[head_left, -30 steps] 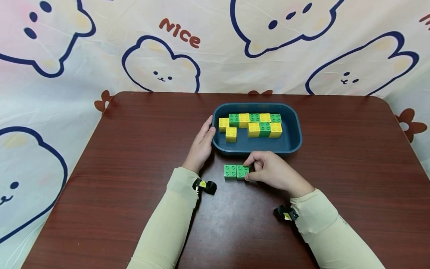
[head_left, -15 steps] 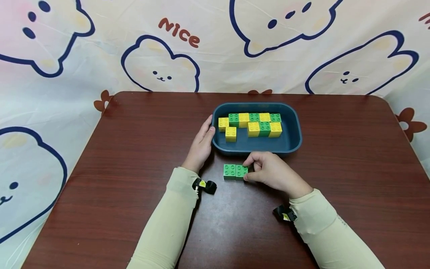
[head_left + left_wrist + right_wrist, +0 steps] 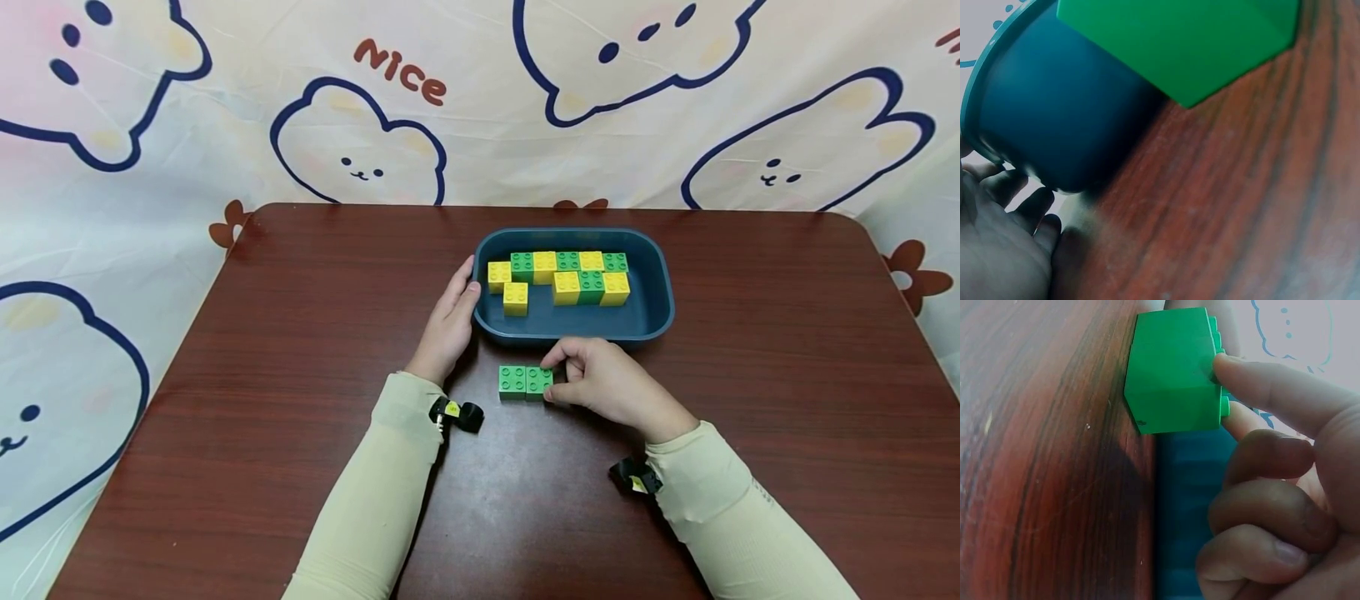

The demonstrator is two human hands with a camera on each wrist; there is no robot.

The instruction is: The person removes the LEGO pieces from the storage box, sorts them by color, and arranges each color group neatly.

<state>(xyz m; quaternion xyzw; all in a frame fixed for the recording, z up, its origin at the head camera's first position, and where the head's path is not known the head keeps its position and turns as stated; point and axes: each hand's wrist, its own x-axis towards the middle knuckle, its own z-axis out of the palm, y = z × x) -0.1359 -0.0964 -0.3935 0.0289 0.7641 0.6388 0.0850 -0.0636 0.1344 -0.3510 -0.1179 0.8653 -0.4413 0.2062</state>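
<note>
Two green toy bricks stand side by side on the table in front of the blue tray. My right hand pinches the right-hand green brick between thumb and index finger, its other fingers curled in. The left-hand green brick touches it. In the right wrist view the thumb lies against the studded side of the green brick. My left hand rests along the tray's left end with its fingers extended; the left wrist view shows those fingertips at the tray wall.
Yellow and green bricks sit in the tray: a back row, a shorter row of three, and a single yellow brick at the front left. The brown table reaches back to a cartoon-printed cloth.
</note>
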